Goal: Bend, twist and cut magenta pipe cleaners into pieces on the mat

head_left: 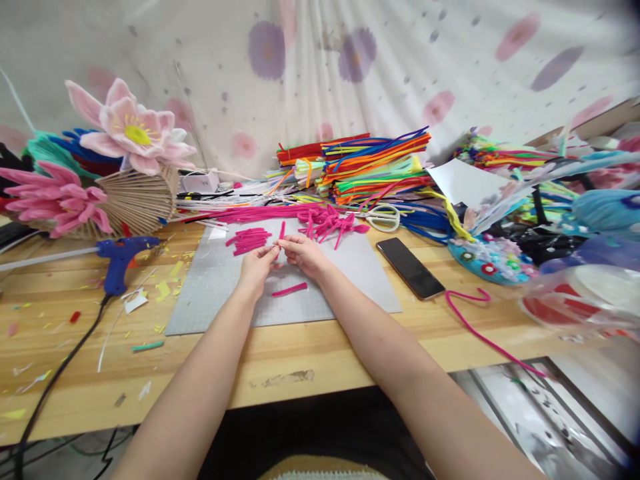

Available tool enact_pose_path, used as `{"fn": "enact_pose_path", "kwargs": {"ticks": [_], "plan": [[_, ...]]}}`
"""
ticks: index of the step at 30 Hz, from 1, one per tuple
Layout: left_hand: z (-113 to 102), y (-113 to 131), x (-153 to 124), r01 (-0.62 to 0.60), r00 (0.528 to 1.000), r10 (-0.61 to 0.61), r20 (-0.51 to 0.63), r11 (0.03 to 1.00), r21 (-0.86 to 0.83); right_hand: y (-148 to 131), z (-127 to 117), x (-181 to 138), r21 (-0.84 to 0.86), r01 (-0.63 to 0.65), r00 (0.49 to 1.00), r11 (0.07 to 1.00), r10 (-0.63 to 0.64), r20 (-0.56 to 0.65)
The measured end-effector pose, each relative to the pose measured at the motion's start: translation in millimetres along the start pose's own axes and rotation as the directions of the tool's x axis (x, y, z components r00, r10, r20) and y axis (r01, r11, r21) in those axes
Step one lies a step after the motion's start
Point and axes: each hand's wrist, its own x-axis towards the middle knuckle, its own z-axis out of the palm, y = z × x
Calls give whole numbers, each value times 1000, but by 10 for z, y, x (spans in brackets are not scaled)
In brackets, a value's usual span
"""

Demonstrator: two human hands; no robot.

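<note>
Both hands meet over a grey cutting mat (215,293) on a wooden table. My left hand (256,265) and my right hand (303,253) are closed in a pinch on the same short pink pipe cleaner piece (281,231), which stands up between the fingertips. Another short pink piece (290,289) lies on the mat just in front of the hands. A small pile of cut pink pieces (248,240) sits behind my left hand. Twisted pink pieces (330,223) lie behind my right hand.
A blue glue gun (120,257) with a black cord lies at the left, near pink pipe-cleaner flowers (127,130). Scissors (383,217), a black phone (410,268) and stacks of coloured pipe cleaners (375,167) are at the back right. A long pink pipe cleaner (480,333) trails off the table edge.
</note>
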Motion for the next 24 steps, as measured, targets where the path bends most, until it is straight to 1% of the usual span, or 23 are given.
{"fn": "enact_pose_path", "kwargs": {"ticks": [1, 2, 3, 5, 6, 7, 8, 9, 10, 11, 12, 13, 14, 16, 18, 21, 23, 24], "plan": [[-2, -29, 10, -72, 996, 76, -38, 993, 89, 5, 2, 3, -29, 10, 1000, 1000, -10, -11], [-9, -55, 20, -149, 983, 166, -75, 969, 197, 13, 2, 9, -69, 26, 999, 997, -29, -33], [-19, -77, 28, -220, 960, 263, -99, 924, 313, 22, 0, 17, -115, 45, 997, 992, -52, -62], [-41, -103, 38, -323, 900, 425, -98, 800, 505, 38, -9, 37, -196, 73, 990, 978, -95, -108], [-48, -108, 39, -353, 876, 474, -84, 751, 558, 41, -15, 45, -217, 82, 987, 973, -109, -118], [-51, -106, 37, -369, 866, 495, -73, 729, 576, 41, -20, 51, -225, 88, 986, 970, -118, -121], [-49, -100, 33, -367, 874, 481, -67, 745, 557, 38, -25, 54, -225, 97, 985, 970, -127, -120], [-42, -88, 27, -342, 901, 429, -66, 795, 501, 32, -29, 55, -220, 109, 984, 969, -137, -115], [-32, -71, 19, -289, 936, 344, -66, 864, 413, 26, -31, 54, -214, 122, 983, 969, -148, -109], [-21, -49, 10, -208, 970, 236, -58, 930, 304, 19, -32, 52, -208, 133, 982, 969, -157, -101], [-12, -22, 1, -111, 992, 121, -43, 976, 187, 14, -32, 49, -204, 140, 983, 969, -161, -89], [-5, 7, -8, -17, 1000, 19, -25, 997, 78, 10, -29, 46, -199, 142, 985, 970, -159, -73], [-2, 39, -16, 59, 998, -59, -10, 998, -14, 8, -24, 43, -191, 141, 987, 971, -154, -55], [-9, 102, -26, 170, 985, -170, 16, 974, -147, 10, -10, 36, -161, 134, 990, 978, -138, -16], [-28, 154, -30, 291, 957, -283, 67, 928, -234, 13, 7, 28, -111, 132, 991, 985, -130, 25], [-63, 202, -39, 484, 874, -439, 209, 821, -301, 14, 21, 8, -31, 111, 991, 993, -108, 74], [-75, 218, -50, 564, 819, -483, 309, 776, -281, 10, 17, -4, -6, 78, 993, 997, -78, 92], [-76, 221, -55, 586, 798, -493, 346, 768, -257, 8, 12, -7, -4, 65, 993, 998, -64, 96]]}}
